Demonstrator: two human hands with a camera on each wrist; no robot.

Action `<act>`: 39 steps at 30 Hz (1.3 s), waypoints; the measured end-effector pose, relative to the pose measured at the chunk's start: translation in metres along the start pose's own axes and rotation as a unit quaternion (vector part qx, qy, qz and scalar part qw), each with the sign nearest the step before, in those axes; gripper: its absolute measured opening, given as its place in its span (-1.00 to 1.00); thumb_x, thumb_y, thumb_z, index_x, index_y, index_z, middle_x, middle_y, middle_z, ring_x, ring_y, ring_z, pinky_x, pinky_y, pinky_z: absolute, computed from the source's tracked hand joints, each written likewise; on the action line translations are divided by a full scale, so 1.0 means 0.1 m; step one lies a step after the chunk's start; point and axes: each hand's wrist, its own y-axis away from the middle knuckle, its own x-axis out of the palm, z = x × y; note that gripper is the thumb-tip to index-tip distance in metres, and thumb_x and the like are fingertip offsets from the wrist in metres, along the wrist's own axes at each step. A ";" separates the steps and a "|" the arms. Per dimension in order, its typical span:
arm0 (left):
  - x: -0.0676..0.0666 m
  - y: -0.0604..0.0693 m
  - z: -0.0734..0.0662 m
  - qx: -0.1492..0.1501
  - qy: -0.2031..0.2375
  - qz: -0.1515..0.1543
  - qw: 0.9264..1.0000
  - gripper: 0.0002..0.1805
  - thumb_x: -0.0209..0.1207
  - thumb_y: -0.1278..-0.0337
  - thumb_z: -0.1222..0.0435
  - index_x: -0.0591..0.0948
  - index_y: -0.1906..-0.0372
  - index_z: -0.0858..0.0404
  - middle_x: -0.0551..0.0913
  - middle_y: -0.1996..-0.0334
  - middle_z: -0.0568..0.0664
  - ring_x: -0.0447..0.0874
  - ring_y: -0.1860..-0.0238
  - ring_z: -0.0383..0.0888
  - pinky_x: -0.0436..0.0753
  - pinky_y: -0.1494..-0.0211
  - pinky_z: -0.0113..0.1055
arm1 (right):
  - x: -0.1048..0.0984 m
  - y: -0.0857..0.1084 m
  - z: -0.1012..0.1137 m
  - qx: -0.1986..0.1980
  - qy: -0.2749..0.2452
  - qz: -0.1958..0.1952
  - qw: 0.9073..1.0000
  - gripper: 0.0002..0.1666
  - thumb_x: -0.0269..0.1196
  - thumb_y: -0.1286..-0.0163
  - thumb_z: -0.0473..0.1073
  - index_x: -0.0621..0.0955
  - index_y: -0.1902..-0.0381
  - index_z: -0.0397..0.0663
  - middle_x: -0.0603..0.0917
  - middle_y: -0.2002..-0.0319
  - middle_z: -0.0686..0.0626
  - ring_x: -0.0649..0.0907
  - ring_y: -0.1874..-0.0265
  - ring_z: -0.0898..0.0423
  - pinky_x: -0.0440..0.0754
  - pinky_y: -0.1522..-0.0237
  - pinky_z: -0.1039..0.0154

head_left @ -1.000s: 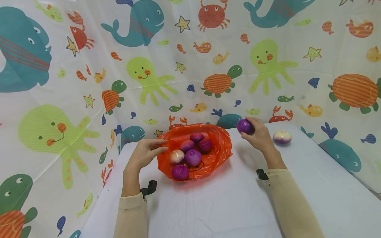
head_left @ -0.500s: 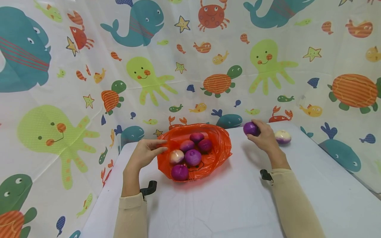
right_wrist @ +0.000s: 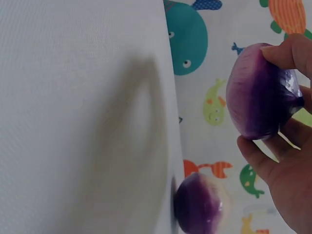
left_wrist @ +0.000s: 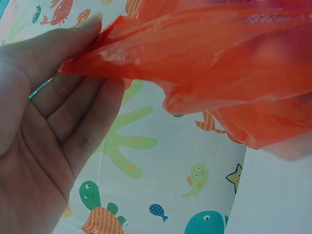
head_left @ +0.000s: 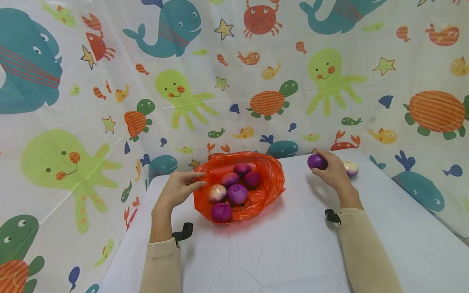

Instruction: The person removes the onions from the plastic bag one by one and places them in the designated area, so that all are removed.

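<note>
Between thumb and fingers, my left hand (head_left: 179, 188) pinches the left rim of a red plastic bag (head_left: 269, 195); the left wrist view shows the film (left_wrist: 209, 58) gripped. The bag lies open on the table with several purple onions (head_left: 237, 194) and a paler onion (head_left: 218, 193) inside. Off to the right, my right hand (head_left: 335, 173) holds a purple onion (head_left: 316, 162) above the table, clear of the bag. In the right wrist view that onion (right_wrist: 261, 92) sits between thumb and fingertips. Behind my right hand rests a white-and-purple onion (head_left: 351, 168), partly hidden.
A white cloth covers the table (head_left: 264, 252). A curtain (head_left: 227, 61) printed with sea animals hangs along the back and left sides. Each wrist wears a black camera mount (head_left: 183, 232).
My right hand has moved right and slightly nearer with the purple onion, and now covers part of the white-and-purple onion. The left hand and bag stay still.
</note>
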 end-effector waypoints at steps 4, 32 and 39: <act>0.00 0.00 0.00 0.002 0.001 0.000 1.000 -0.57 0.41 -0.28 0.08 0.76 -0.17 0.16 0.84 0.10 0.02 0.83 0.07 -0.02 0.82 -0.04 -0.10 | -0.03 0.01 -0.03 -0.005 -0.002 0.000 1.000 -0.15 0.42 -0.33 -0.22 0.36 -0.51 -0.22 0.36 -0.46 -0.44 0.31 -0.44 -0.47 0.24 -0.46 -0.47; -0.01 0.01 0.00 0.001 -0.004 0.001 1.000 -0.56 0.40 -0.29 0.08 0.75 -0.18 0.18 0.84 0.11 0.01 0.82 0.08 -0.02 0.82 -0.03 -0.11 | -0.09 0.04 -0.17 0.069 0.008 0.065 0.995 -0.08 0.38 -0.43 -0.11 0.23 -0.60 -0.20 0.22 -0.53 -0.46 0.20 -0.51 -0.49 0.18 -0.48 -0.48; -0.02 0.01 0.00 0.000 -0.003 0.000 1.000 -0.60 0.40 -0.29 0.07 0.77 -0.16 0.10 0.84 0.09 0.01 0.82 0.06 -0.01 0.82 -0.03 -0.10 | -0.09 0.05 -0.23 0.061 0.015 0.064 0.996 -0.09 0.40 -0.39 -0.18 0.25 -0.56 -0.27 0.25 -0.50 -0.49 0.21 -0.50 -0.49 0.16 -0.49 -0.47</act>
